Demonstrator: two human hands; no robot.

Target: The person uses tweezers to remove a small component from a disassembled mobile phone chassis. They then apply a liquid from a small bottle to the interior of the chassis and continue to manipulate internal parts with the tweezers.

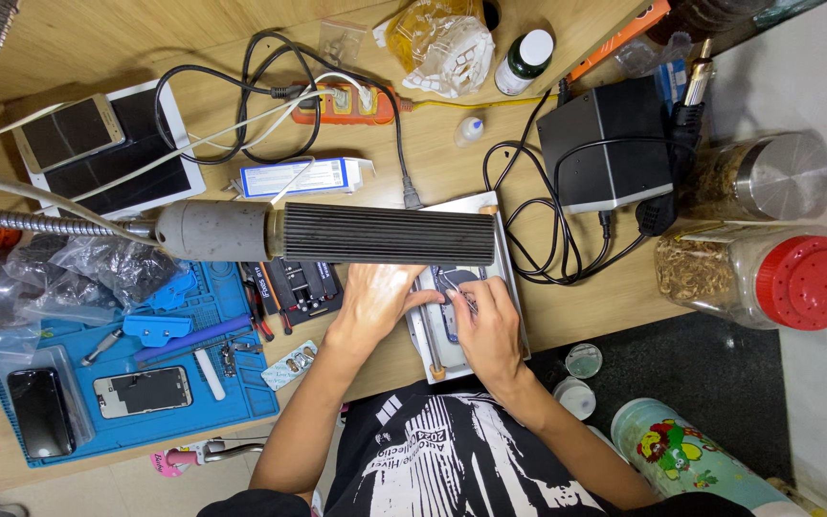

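Both hands meet over a phone [452, 304] lying on a silvery plate [509, 251] at the near edge of the worktop [452, 163]. The left hand [375, 299] lies flat on the phone, fingers pressed down on it. The right hand [490, 330] has its grip pinching a thin metal tool [461, 295] against the phone. A ribbed lamp head [385, 234] hangs right above them, so little free room shows there. Cables [538, 239] crowd the plate's right side. To the left lies a blue mat [198, 316] carrying two more phones [141, 391], reaching the front edge. Two jars [748, 273] stand at the right, and one black box [605, 144] behind.
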